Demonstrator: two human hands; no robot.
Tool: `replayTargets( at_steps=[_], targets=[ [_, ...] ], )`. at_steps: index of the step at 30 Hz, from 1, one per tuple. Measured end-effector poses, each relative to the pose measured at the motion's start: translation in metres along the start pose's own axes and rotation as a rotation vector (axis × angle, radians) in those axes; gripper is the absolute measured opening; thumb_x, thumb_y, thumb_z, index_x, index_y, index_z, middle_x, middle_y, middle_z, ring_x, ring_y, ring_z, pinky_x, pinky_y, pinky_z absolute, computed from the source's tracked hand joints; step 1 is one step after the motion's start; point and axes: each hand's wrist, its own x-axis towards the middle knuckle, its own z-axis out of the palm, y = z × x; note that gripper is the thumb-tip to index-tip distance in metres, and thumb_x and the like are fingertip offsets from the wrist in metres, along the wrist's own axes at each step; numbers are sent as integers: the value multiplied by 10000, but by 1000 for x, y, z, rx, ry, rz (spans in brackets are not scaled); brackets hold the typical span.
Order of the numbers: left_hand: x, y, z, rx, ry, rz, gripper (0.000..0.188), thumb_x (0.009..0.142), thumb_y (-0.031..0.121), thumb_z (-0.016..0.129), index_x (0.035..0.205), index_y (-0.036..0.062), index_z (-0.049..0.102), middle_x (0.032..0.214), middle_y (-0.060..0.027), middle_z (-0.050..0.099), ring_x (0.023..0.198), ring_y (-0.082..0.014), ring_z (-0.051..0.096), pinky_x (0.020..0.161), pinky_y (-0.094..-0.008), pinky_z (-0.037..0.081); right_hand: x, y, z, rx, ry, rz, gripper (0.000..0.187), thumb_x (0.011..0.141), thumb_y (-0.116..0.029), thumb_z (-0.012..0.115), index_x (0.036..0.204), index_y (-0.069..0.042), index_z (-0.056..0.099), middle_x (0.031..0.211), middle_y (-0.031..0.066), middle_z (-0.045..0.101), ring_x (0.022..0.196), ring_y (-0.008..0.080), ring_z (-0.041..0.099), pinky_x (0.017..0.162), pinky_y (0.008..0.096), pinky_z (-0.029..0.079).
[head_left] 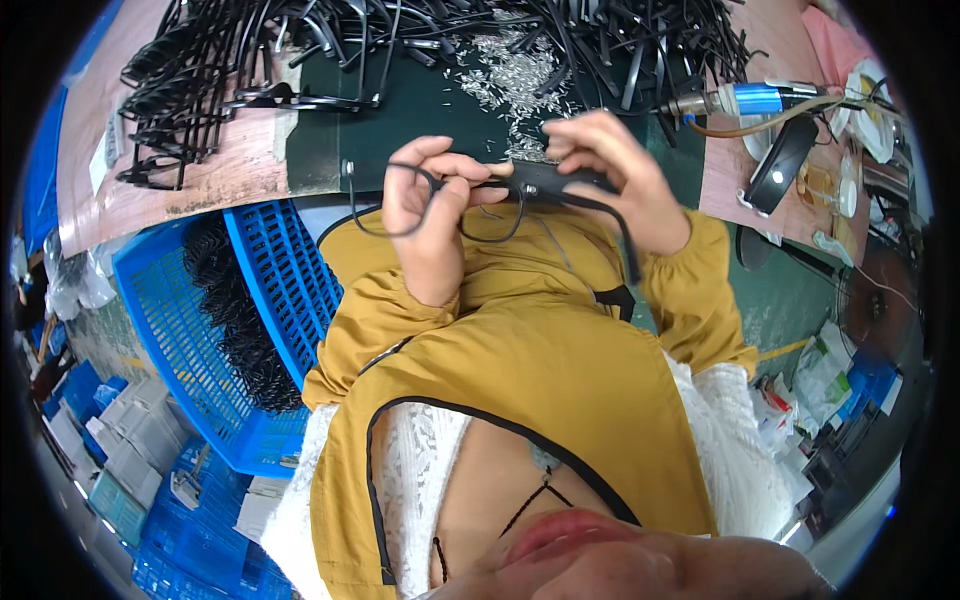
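"Where's it at?"

"Mid-feed: thin black-rimmed eyeglasses [490, 241], long axis approx L–R, btw hands. I see left hand [428, 212] pinching near bridge; right hand [622, 180], half-curled, nearer hinge end."

"Hidden?"

"Bridge, partly, behind fingers. R hand blurred; can't tell if it's gripping."

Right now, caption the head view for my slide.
Left hand and right hand at a black eyeglass frame, near scattered silvery pieces.

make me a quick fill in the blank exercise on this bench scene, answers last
1. The left hand grips a pair of black ____.
2. The blue basket of black parts is on the picture's ____ side.
3. Small silvery pieces lie on a dark ____ mat.
Missing words: glasses; left; green
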Motion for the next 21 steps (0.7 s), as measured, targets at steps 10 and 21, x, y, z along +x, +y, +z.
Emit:
replayTargets(
  at_steps=[10, 21],
  targets=[
    [22, 14, -10, 76, -78, -197, 625, 1117, 468, 319, 1208, -77, 613, 801, -103, 654, 710, -244, 723, 588, -287, 592, 193, -20, -4, -1189, 277, -317, 180, 927, -211, 632, 899, -38, 669, 885, 160, 663, 852, 379, 673, 778, 473, 560],
    [30, 22, -4, 185, -107, -307, 724, 1090, 484, 260, 1305, -133, 572, 783, -104, 652, 723, -265, 718, 620, -281, 594, 3, -109, -64, -329, 79, -222, 265, 838, 63, 573, 998, 19, 779, 782, 17, 584, 658, 68, 459, 589, 231, 316]
  ],
)
